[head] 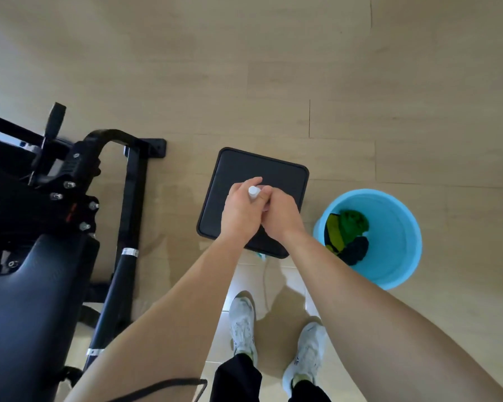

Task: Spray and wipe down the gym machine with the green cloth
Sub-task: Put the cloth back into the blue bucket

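Mist could wet the black stool (276, 169) (not the gym machine (55, 204)) while your left hand (240, 213) and right hand (280, 214) clasp the spray bottle (254, 192).

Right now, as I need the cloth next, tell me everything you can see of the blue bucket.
The blue bucket is round, light blue and looks like plastic, with no lid or handle in sight. It stands upright on the pale wood floor, just right of the black square pad. Bunched against its inner left wall lie a green cloth, a yellow one and a dark one. Whether it holds water cannot be told.
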